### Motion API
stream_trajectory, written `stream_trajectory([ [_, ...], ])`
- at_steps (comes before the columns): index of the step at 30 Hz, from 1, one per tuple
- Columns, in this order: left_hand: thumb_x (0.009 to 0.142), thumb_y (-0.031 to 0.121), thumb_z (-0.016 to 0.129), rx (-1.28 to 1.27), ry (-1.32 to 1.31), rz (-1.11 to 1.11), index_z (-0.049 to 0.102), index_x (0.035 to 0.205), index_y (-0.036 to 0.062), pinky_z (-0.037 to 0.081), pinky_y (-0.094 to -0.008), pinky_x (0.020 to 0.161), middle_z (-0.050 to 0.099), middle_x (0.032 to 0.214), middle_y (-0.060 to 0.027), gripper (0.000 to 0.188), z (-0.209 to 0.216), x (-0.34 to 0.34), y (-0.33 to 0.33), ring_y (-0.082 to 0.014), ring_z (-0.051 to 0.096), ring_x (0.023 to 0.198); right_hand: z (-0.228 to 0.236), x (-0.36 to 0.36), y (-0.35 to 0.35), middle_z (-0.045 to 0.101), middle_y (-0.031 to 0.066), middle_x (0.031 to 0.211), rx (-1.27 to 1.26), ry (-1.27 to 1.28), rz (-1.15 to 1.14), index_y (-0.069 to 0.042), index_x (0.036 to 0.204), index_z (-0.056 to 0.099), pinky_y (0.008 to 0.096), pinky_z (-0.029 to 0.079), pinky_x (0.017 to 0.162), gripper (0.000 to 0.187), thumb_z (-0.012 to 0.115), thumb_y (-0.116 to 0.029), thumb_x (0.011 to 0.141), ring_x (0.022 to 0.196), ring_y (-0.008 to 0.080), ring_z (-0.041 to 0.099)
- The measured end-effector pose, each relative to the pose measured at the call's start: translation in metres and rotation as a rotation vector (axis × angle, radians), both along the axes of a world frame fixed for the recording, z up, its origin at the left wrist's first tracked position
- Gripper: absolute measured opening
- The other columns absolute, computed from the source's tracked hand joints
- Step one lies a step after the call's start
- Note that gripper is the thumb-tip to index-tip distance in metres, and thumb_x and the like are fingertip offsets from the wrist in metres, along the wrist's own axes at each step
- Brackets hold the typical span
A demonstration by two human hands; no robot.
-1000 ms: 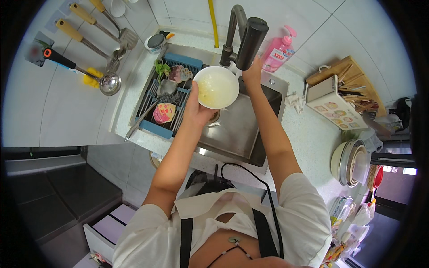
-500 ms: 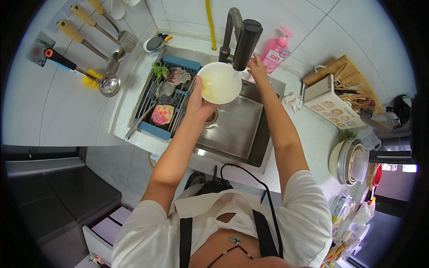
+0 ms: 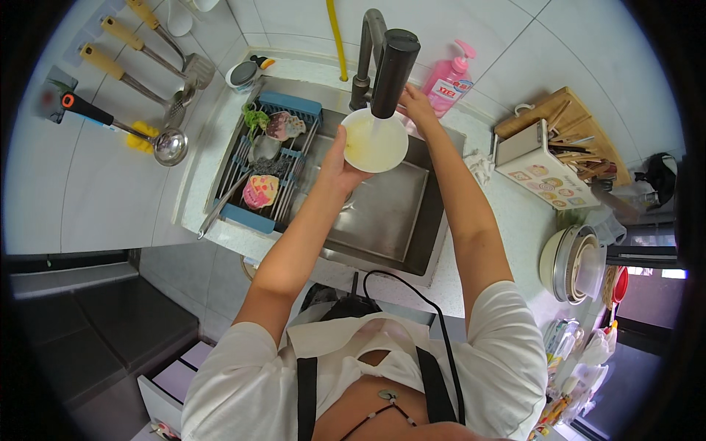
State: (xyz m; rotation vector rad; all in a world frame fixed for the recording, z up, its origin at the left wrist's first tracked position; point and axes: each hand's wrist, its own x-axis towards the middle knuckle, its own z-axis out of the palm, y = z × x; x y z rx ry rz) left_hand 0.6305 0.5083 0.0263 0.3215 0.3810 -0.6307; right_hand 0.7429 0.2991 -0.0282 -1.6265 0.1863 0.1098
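My left hand [image 3: 340, 167] grips a white bowl [image 3: 388, 149] by its left side, thumb at the rim. The bowl is held above the sink [image 3: 379, 220], its inside tinted pale yellow. Directly over it hangs the dark grey faucet [image 3: 395, 70], and a thin stream of water runs from the spout into the bowl. My right hand [image 3: 418, 106] reaches in beside the faucet's right side, its fingertips partly hidden behind the faucet body. A pink pump bottle [image 3: 446, 84] stands close behind that hand.
Left in the sink sits a blue drying rack [image 3: 246, 217] with a pink sponge [image 3: 260, 192], a scrubber and a long-handled tool. Ladles and spatulas [image 3: 170, 146] hang on the left wall. A utensil holder [image 3: 540, 165] and stacked bowls [image 3: 557, 261] stand on the right counter.
The bowl has moved right in my left hand, to under the spout. A water stream now shows falling into it. My right hand stays by the faucet.
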Motion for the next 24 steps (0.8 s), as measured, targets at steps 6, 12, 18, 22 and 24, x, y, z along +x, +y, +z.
stream_trajectory([
  [6,0.079,0.047,0.051,0.032,0.046,-0.029,0.045,0.117,0.0150,0.034,-0.0532,0.089,0.047,0.118,-0.0097,0.050,-0.016,0.001,-0.004,-0.0307,0.044,0.110,0.011,-0.002,0.001,0.045,0.0134,0.121,-0.019,0.044,0.047,-0.002,0.129,0.029,0.0307,0.045,0.081,0.049,0.044,-0.020,0.087,0.103,0.0223,0.051],
  [12,0.079,0.048,0.051,0.048,0.081,-0.065,0.045,0.117,0.0152,0.034,-0.0536,0.089,0.047,0.118,-0.0099,0.050,-0.029,-0.002,-0.009,-0.0301,0.044,0.110,0.023,-0.004,0.001,0.046,0.0103,0.117,-0.016,0.092,0.066,-0.002,0.129,0.031,0.0300,0.044,0.081,0.047,0.043,-0.018,0.086,0.103,0.0200,0.049],
  [18,0.079,0.047,0.053,0.027,0.050,-0.110,0.045,0.116,0.0158,0.037,-0.0497,0.087,0.048,0.116,-0.0061,0.050,-0.024,-0.013,-0.001,-0.0276,0.045,0.109,0.046,-0.005,0.015,0.048,0.0078,0.114,-0.080,0.161,0.091,-0.004,0.128,0.033,0.0307,0.039,0.087,0.045,0.043,-0.014,0.085,0.106,0.0178,0.046],
  [22,0.079,0.046,0.054,0.026,-0.006,-0.108,0.045,0.117,0.0156,0.037,-0.0485,0.088,0.049,0.116,-0.0063,0.050,-0.016,-0.021,0.007,-0.0273,0.045,0.109,0.062,-0.008,0.029,0.045,0.0090,0.121,-0.175,0.133,0.150,-0.006,0.129,0.033,0.0336,0.035,0.092,0.045,0.044,-0.016,0.086,0.111,0.0196,0.043],
  [24,0.079,0.046,0.053,0.034,0.033,-0.102,0.044,0.117,0.0151,0.037,-0.0485,0.088,0.048,0.116,-0.0068,0.050,-0.010,-0.025,0.011,-0.0272,0.045,0.109,0.060,-0.010,0.027,0.042,0.0101,0.125,-0.174,0.129,0.157,-0.006,0.129,0.032,0.0344,0.034,0.093,0.046,0.044,-0.019,0.087,0.113,0.0205,0.041],
])
